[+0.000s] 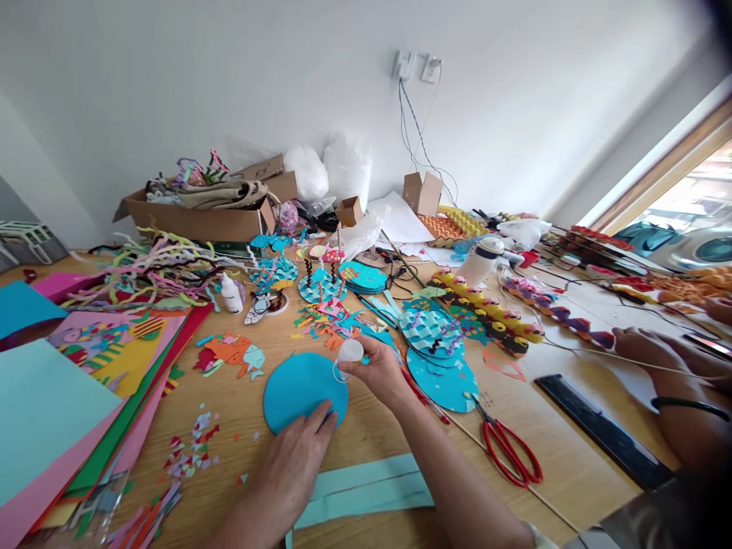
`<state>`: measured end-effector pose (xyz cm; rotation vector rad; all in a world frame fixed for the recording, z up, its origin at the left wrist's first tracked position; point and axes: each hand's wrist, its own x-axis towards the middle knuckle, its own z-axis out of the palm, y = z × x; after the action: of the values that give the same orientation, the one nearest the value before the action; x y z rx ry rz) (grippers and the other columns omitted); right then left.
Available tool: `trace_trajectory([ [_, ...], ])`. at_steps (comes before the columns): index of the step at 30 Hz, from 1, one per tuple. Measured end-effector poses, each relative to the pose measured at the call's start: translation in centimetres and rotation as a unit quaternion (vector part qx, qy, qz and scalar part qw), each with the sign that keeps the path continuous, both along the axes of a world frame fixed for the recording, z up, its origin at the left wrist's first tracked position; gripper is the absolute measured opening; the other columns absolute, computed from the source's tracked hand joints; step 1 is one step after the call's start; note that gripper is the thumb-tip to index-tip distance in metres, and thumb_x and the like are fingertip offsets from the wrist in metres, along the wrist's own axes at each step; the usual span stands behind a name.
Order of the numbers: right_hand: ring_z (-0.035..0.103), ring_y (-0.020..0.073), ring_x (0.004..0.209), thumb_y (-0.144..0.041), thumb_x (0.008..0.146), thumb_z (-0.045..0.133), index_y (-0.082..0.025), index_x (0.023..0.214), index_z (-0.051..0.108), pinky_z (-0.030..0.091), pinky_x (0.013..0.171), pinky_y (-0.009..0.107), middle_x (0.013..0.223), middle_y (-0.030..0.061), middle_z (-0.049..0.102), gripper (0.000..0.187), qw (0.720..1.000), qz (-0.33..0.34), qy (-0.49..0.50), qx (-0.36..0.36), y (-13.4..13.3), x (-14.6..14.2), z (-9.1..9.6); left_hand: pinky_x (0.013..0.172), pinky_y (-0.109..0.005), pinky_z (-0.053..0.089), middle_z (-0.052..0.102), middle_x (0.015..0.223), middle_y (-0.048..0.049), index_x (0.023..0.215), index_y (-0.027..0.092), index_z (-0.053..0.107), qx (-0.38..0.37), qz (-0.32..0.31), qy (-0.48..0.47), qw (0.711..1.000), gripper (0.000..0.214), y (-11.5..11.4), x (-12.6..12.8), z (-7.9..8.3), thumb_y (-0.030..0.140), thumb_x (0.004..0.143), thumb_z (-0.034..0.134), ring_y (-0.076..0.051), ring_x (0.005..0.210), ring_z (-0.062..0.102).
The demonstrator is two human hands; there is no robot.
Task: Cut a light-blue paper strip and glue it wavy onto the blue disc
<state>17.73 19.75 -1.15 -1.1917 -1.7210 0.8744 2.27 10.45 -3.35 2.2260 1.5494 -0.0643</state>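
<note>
A blue paper disc [297,389] lies flat on the wooden table [377,427] in front of me. My left hand [294,457] rests on its near edge with the fingers laid flat, pinning it down. My right hand [377,370] is closed round a small white glue bottle [348,352], tipped over the disc's far right edge. Strips of pale blue paper [366,488] lie near the table's front edge, between my arms.
Red-handled scissors [512,450] and a black ruler [600,431] lie to the right. Another person's hands [646,347] work at the right with a string of coloured pieces. Stacked coloured sheets [57,412] fill the left; finished blue discs [440,366], paper scraps and cardboard boxes [194,217] crowd the back.
</note>
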Motion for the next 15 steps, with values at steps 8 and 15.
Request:
trace_trajectory([
  [8,0.055,0.0158,0.069,-0.037,0.062,0.071,-0.018,0.080,0.062,0.044,0.065,0.026,0.074,-0.0008,0.062,0.027,0.999,-0.007,0.047,-0.002,0.4,0.2,-1.0,0.094,-0.036,0.037,0.033,0.143,0.0035,0.130,0.025,0.042,-0.002,0.012,-0.014,1.000,0.062,0.0,-0.1,-0.1,-0.003,0.076,0.026,-0.021,0.108,0.051],
  [15,0.055,0.0155,0.070,-0.037,0.063,0.070,-0.019,0.080,0.061,0.044,0.065,0.025,0.075,-0.0014,0.062,0.026,0.999,-0.001,0.036,-0.002,0.4,0.4,-1.0,0.094,-0.035,0.036,0.034,0.143,0.0036,0.129,0.025,0.043,-0.004,0.014,-0.019,1.000,0.061,0.0,-0.2,-0.3,-0.002,0.077,0.026,-0.020,0.107,0.051],
])
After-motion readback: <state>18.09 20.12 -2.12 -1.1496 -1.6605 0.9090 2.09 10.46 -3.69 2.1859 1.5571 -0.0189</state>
